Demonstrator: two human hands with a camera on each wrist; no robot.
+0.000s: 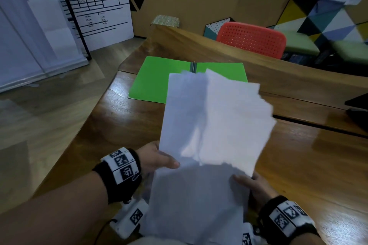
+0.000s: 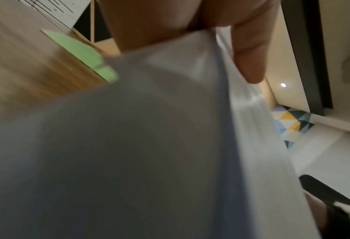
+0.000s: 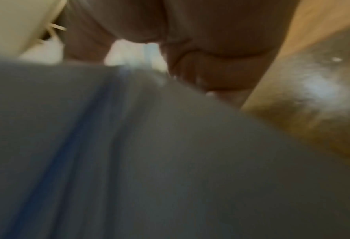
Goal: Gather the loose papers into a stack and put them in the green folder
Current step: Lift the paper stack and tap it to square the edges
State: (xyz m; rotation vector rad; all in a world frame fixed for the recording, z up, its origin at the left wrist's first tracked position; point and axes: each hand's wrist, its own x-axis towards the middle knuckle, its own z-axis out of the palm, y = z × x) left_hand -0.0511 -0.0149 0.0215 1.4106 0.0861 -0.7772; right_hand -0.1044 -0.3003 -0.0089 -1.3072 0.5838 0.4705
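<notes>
The papers [image 1: 211, 125] are held up off the table [image 1: 310, 165] in both hands, and the green folder [image 1: 157, 79] lies open and flat straight ahead of them, on the far side from the person, its spine [image 1: 193, 66] running away from the body. The left hand [image 1: 157, 158] pinches the near left edge, thumb on top and fingers [image 2: 249, 64] curled behind the sheets; the right hand [image 1: 256, 187] grips the near right corner (its wrist view is too blurred to show more than fingers wrapped at the paper's edge). The stack's long axis points away from the person, roughly in line with the spine, its far edge overlapping the folder's right leaf in the head view. The sheets are fanned and ragged at the far end, so I judge they want squaring before going forward and down. Both hands sit about equally near the folder.
</notes>
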